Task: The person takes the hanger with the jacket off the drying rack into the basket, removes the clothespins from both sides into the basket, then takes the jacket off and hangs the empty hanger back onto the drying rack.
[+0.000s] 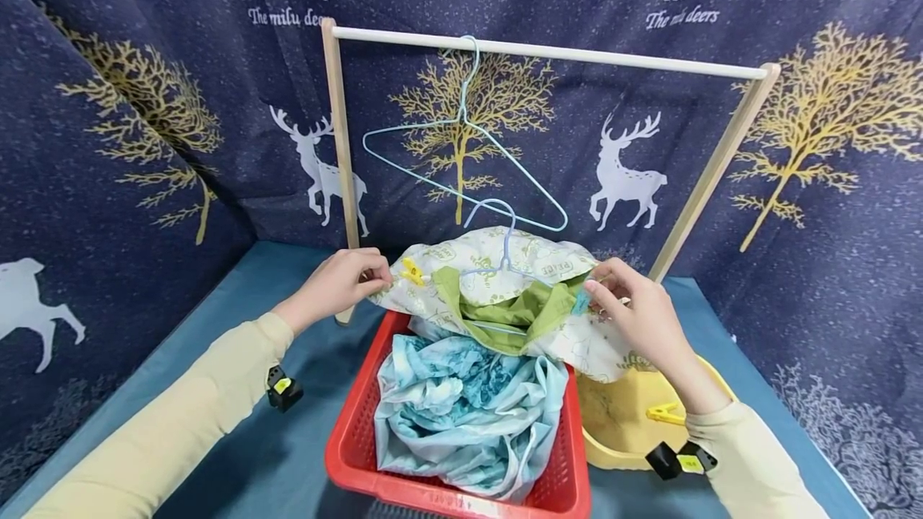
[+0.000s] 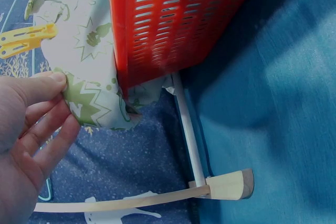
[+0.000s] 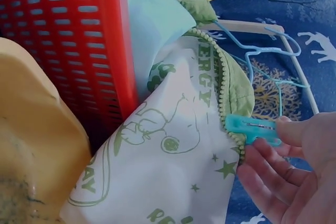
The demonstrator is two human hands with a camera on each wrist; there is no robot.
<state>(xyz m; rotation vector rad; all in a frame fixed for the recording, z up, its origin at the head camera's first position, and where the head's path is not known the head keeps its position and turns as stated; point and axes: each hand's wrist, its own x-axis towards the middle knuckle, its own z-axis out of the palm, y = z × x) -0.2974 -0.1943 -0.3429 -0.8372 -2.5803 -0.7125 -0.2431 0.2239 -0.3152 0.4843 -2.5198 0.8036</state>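
Observation:
A white jacket (image 1: pixel 476 256) with green print, a green lining and a zipper lies over the far end of the red basket, a light blue hanger (image 1: pixel 507 240) inside its neck opening. My left hand (image 1: pixel 358 275) pinches the jacket's left edge between thumb and fingers, close to a yellow clothespin (image 1: pixel 412 271) clipped on the fabric. On the other side, my right hand (image 3: pixel 294 171) pinches the handle end of a teal clothespin (image 3: pixel 252 128), whose front end sits on the zipper edge.
The red basket (image 1: pixel 353 423) holds crumpled blue-and-white cloth (image 1: pixel 469 415). To its right, a yellow basin (image 1: pixel 613 455) contains another yellow clothespin (image 1: pixel 665 413). Behind stands a rack with a white rail (image 1: pixel 613 59), where a bare light blue hanger (image 1: pixel 462 120) hangs.

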